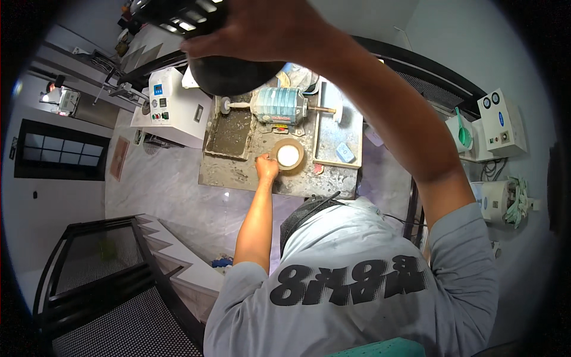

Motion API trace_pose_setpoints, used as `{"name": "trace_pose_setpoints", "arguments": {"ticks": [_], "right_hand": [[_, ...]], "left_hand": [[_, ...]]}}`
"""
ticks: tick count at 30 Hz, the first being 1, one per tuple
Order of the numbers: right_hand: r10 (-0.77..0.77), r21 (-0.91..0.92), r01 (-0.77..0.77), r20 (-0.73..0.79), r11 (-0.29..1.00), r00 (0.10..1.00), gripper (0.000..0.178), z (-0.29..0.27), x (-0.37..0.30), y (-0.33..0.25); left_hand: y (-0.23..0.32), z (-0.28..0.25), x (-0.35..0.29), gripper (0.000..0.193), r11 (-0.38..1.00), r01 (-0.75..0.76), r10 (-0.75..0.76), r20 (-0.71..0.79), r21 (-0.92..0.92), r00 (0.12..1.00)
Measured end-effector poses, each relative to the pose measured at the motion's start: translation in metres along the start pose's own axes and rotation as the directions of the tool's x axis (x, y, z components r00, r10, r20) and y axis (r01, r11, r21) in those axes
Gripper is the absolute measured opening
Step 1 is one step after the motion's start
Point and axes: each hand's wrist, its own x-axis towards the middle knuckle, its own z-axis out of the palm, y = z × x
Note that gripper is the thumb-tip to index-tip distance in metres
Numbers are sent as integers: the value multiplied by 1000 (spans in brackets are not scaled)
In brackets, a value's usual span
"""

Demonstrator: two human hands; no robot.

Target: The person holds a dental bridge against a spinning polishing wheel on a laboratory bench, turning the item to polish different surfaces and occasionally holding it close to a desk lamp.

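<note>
My left hand [266, 168] is closed on the near left rim of a round tan bowl [301, 157] with something white inside. The bowl rests on the grey, stained worktop [232, 178]. My right hand [262, 30] is raised high and close to the view, its thumb stretched along a black slotted, dome-shaped object, seemingly a lamp head [232, 74]. The hand grips that object from above. Behind the bowl sits a blue-striped bench polishing motor [277, 106], with a white wheel [225, 105] on its left shaft and another [338, 113] on its right.
A shallow dirty tray [209, 149] lies left of the motor, a metal tray [317, 149] with a blue-white block [344, 153] to the right. A white machine [193, 128] stands at left, another control box [502, 122] at far right. Black mesh railing [98, 256] is at lower left.
</note>
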Motion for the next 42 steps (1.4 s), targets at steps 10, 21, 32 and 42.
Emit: {"name": "trace_pose_setpoints", "arguments": {"ticks": [10,21,32,42], "right_hand": [[-142,-11,142,-88,990,986,46,-48,-59,41],[13,36,-4,-271,999,963,66,-63,-121,70],[618,298,-559,-160,774,770,38,-52,-291,136],[763,154,-799,235,582,602,30,-21,-360,139]], "left_hand": [[-19,15,14,20,985,91,-64,178,-150,982],[63,23,-1,17,764,-503,442,240,404,864],[54,59,15,27,657,-349,-9,470,668,883],[30,47,24,25,871,-199,145,153,449,978]]}}
